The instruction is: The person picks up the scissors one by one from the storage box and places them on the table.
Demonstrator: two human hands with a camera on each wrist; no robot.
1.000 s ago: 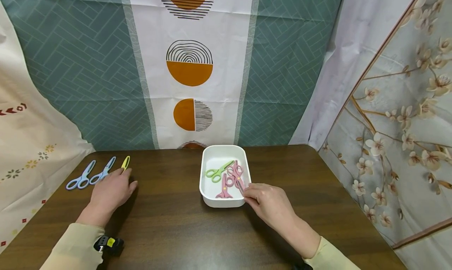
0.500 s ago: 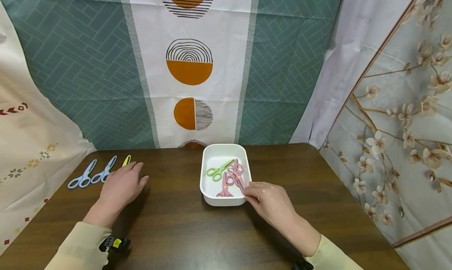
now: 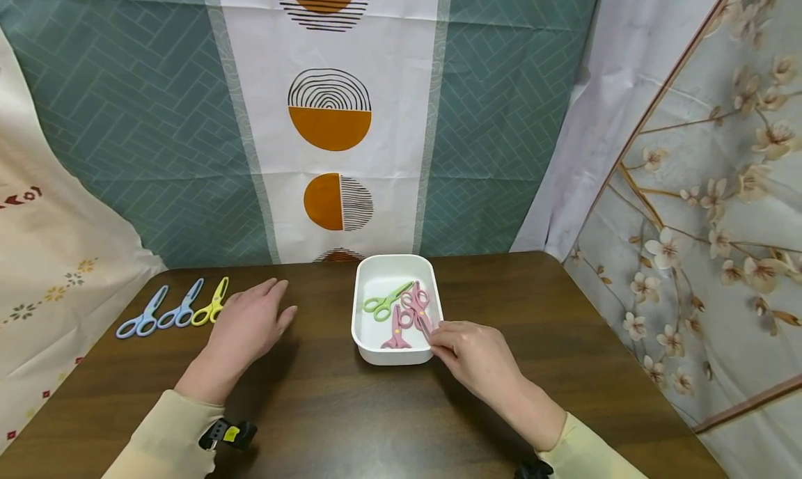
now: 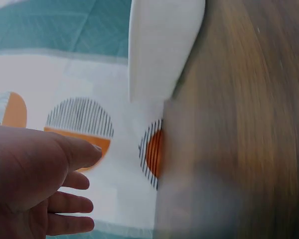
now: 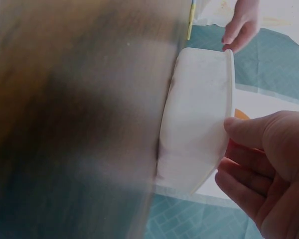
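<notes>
My right hand [image 3: 485, 364] pinches the rim of a white box [image 3: 393, 357] at its front right corner; the right wrist view has the thumb of that hand [image 5: 274, 159] against the box [image 5: 197, 114]. Inside lie green scissors [image 3: 383, 305] and pink scissors [image 3: 397, 333], overlapping at the right side. Just right of yellow scissors [image 3: 214, 303], my left hand [image 3: 247, 326] hovers over the table holding nothing, fingers extended. Two pairs of blue scissors [image 3: 144, 319] [image 3: 182, 310] lie side by side left of the yellow pair.
The brown table [image 3: 351, 423] extends around the box and both hands. A patterned curtain [image 3: 338, 145] hangs behind its back edge, with a light cloth [image 3: 69, 256] at the left and a floral cloth [image 3: 689, 270] at the right.
My left hand has moved right, away from the yellow scissors, which are now uncovered. My right hand stays at the corner of the box.
</notes>
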